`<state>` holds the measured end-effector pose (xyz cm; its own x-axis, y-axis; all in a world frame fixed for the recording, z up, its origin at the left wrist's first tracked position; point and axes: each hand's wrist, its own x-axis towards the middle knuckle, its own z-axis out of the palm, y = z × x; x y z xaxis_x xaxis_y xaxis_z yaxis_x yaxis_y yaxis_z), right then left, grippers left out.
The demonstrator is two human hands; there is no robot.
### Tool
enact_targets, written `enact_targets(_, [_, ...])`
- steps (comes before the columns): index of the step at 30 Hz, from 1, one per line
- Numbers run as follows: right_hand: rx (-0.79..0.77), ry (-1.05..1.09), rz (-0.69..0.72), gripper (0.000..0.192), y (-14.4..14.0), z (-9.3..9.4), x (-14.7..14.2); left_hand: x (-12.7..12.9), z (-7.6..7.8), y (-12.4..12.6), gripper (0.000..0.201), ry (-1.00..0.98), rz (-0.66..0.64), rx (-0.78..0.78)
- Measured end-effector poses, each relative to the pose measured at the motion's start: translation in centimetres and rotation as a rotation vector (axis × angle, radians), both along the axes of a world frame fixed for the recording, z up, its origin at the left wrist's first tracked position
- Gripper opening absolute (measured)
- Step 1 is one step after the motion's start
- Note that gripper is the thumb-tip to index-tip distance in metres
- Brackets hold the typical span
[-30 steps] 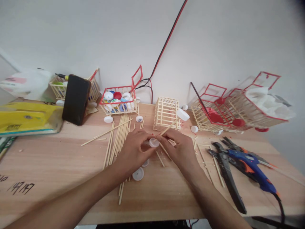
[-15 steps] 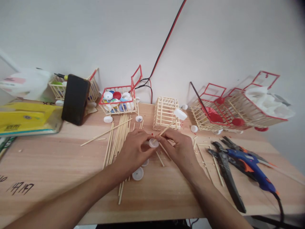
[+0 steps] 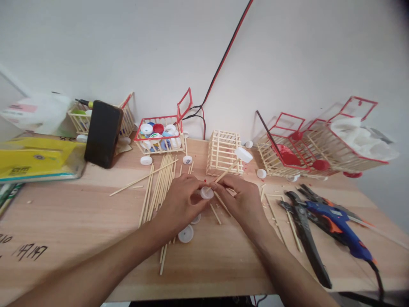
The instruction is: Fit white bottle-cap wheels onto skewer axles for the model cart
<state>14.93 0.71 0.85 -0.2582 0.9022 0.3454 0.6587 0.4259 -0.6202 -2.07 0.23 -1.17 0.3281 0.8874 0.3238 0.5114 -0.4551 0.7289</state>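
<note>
Stick (image 3: 227, 170) now reaches over the clear cap (image 3: 207, 194), unlike a second ago; parts apparently meeting. Above the table (image 3: 96, 226), close-fingered pinches: my left hand (image 3: 181, 194) has cap, my right hand (image 3: 242, 196) stick.

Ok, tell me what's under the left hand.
Pale sticks show on the far and near sides of the left hand, and a small pale cap peeks out partly covered. The sticks' middles, and anything else beneath, cannot be seen.
</note>
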Motion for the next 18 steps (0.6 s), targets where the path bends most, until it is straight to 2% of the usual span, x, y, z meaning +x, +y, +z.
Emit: enact_targets(18, [0.010,0.085,-0.002,0.019,0.01,-0.25,0.01,-0.37,-0.07,0.07,0.022,-0.021,0.013,-0.008])
